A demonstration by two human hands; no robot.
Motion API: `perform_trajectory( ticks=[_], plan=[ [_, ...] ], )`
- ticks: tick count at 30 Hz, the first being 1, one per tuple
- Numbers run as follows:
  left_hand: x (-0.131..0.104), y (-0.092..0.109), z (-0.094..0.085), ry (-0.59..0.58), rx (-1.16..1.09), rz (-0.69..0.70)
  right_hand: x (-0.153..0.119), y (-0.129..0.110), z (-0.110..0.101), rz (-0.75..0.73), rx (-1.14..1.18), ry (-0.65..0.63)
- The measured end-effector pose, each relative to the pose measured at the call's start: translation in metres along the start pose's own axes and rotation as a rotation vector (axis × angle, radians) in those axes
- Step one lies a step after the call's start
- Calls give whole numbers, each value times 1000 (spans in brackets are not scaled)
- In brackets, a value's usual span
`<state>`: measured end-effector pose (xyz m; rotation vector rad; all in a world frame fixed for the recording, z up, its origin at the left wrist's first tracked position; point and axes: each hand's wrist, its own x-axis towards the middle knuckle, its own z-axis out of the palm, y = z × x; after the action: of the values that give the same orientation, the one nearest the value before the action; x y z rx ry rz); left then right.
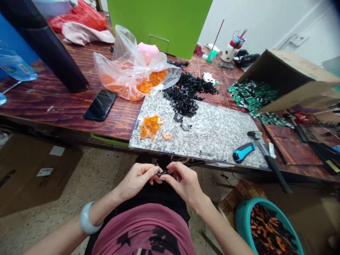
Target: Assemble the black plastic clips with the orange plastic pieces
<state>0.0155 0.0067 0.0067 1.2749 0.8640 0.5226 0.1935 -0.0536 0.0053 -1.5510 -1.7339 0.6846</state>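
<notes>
Over my lap, my left hand (145, 175) and my right hand (182, 179) pinch a small black plastic part (161, 173) between thumbs and fingers. Fingers cover much of it. On the speckled board (223, 127) beyond my hands lie a heap of similar black parts (184, 97) and a single black part (186, 127) nearer me. Left of these are a small pile of orange translucent parts (150, 124) and one loose orange part (167, 136). Thin metal wires or pins (205, 128) are scattered mid-board.
A blue-black cutter-like tool (244, 152) and a hammer (268, 156) lie right. Behind stand a plastic bag of orange parts (119, 76) and a cardboard box (294, 71) spilling green circuit boards (255, 95). A phone (100, 105) lies left; a teal tub (243, 219) stands below right.
</notes>
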Motion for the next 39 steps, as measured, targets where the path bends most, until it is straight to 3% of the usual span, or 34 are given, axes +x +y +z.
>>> perform_trajectory(
  ticks=[6,15,25,34,39],
  plan=[
    [2,4,3,49,-28,30,0,-8,1,119,140,37],
    [0,0,4,106,-27,45,0,-11,5,133,182,32],
    [1,-11,12,215,-240,-29,1,-9,14,-86,-107,251],
    [5,-13,21,313,-335,-37,2,-5,24,-119,-219,315],
    [7,-10,20,364,-289,8,3,-9,28,-89,-145,278]
  ],
)
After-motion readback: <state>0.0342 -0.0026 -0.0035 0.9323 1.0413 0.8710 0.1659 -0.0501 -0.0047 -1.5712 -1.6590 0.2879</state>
